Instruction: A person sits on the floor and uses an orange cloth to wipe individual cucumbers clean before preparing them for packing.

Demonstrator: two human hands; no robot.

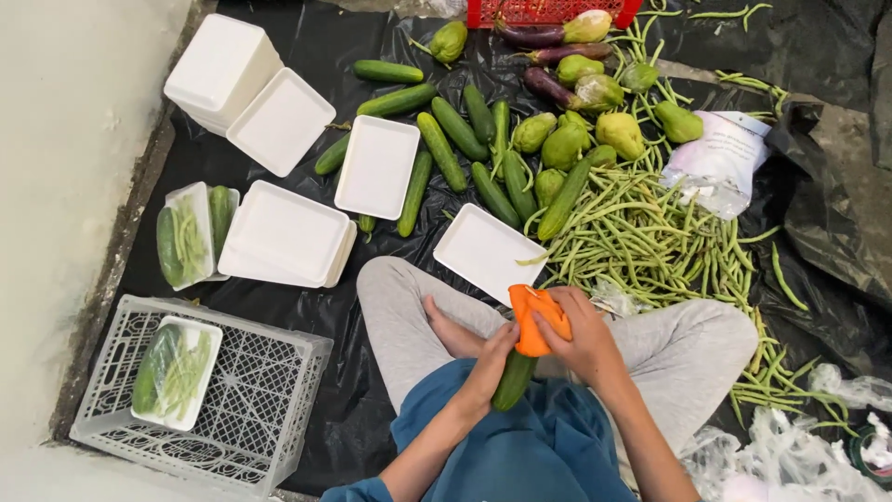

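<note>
Left hand (485, 367) grips a cucumber (512, 379) low, right hand (581, 336) wraps an orange cloth (534, 319) over its top end. Just above the grip: empty white foam tray (483, 249); green beans (650, 237) heaped up-right; grey crate (269, 409) w/ packed tray far left.

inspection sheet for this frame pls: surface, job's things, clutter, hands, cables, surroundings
Surface: black plastic sheet on the floor, person sits cross-legged on it.
Job's things: cucumber with an orange cloth over its upper end.
Clutter: white foam trays, loose cucumbers, chayotes, green bean pile, eggplants, wrapped trays, one in a white crate.
Hands: left hand grips the cucumber; right hand holds the cloth.
Cables: nothing seen.
Surroundings: pale wall, red basket, plastic bags.
</note>
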